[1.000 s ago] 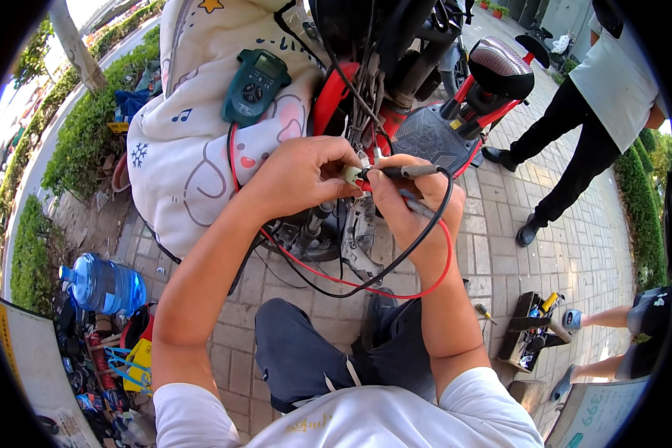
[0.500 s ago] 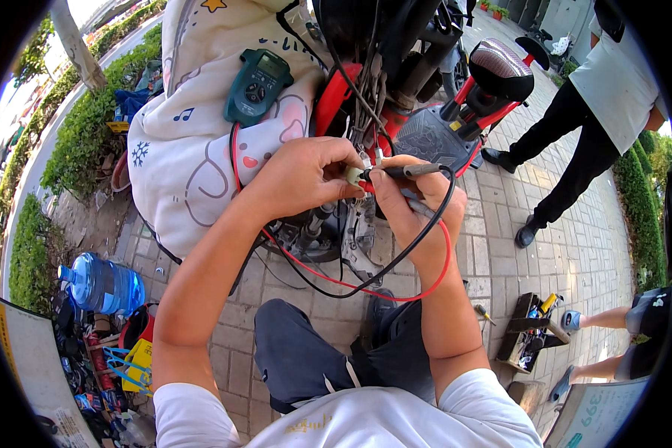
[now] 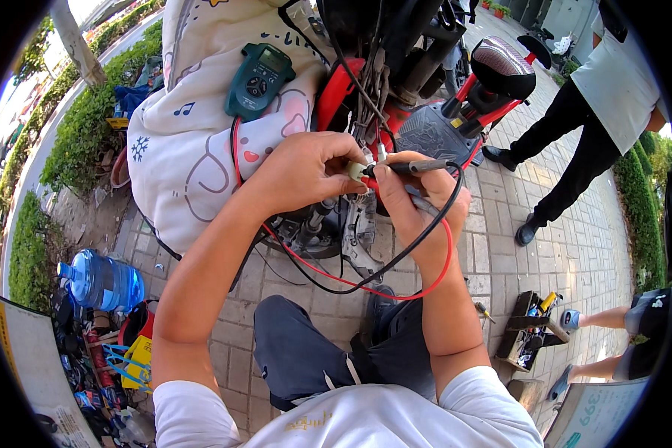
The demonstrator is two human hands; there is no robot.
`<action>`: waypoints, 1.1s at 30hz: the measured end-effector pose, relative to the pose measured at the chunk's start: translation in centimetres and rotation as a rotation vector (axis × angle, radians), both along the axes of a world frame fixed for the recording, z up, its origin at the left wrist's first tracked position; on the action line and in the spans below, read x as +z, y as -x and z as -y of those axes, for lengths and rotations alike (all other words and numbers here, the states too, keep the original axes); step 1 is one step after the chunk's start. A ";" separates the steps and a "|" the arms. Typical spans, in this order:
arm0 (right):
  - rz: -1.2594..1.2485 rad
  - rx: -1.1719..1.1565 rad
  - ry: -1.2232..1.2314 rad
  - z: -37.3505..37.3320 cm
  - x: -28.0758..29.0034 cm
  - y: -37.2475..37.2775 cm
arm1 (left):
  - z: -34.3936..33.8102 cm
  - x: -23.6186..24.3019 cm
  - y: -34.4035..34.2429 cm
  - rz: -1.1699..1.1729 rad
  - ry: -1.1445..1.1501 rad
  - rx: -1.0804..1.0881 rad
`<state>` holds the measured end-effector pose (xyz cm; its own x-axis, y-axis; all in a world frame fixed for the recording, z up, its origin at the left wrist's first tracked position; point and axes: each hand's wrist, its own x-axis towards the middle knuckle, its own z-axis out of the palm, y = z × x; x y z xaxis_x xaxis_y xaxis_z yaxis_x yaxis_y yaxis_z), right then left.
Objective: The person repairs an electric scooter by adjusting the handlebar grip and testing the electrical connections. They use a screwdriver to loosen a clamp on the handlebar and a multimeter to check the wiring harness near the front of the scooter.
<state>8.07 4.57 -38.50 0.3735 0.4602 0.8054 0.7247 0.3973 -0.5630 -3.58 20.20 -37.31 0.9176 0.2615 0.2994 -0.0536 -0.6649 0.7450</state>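
Observation:
My left hand (image 3: pixel 312 173) pinches a small pale plastic wire connector (image 3: pixel 357 172) between thumb and fingers, at the front of a scooter with its wiring exposed. Closed around two multimeter probes, my right hand (image 3: pixel 420 200) holds their tips against the connector. The black-lead probe (image 3: pixel 418 166) lies across the fingers; the other probe is mostly hidden in the hand, and its red lead (image 3: pixel 449 250) loops below. The green multimeter (image 3: pixel 260 81) rests on a white padded cover with cartoon prints (image 3: pixel 194 142). Loose wires (image 3: pixel 373 82) hang just above the connector.
A red scooter footboard (image 3: pixel 433 138) and seat (image 3: pixel 502 69) lie beyond my right hand. One person (image 3: pixel 575 119) stands at the right; another's legs (image 3: pixel 608 319) show lower down. A toolbox (image 3: pixel 526 332) and screwdriver (image 3: pixel 484 311) lie on the paving. A blue water bottle (image 3: pixel 104 284) is at left.
Both hands stay at the connector with almost no movement. The back end of the black-lead probe has tipped slightly upward in my right hand.

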 end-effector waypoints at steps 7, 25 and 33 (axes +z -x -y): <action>-0.004 -0.001 -0.012 -0.1 -0.1 0.0 | 0.0 0.0 0.1 0.012 0.007 0.005; -0.029 -0.040 0.026 0.1 0.1 0.0 | 0.0 0.0 0.0 0.004 0.038 0.000; 0.003 -0.016 -0.009 0.0 0.1 -0.1 | 0.1 0.0 0.0 0.017 0.013 0.003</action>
<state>8.17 4.56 -38.44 0.3782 0.4470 0.8107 0.7326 0.3909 -0.5573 -3.61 20.08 -37.29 0.9116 0.2686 0.3113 -0.0640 -0.6552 0.7527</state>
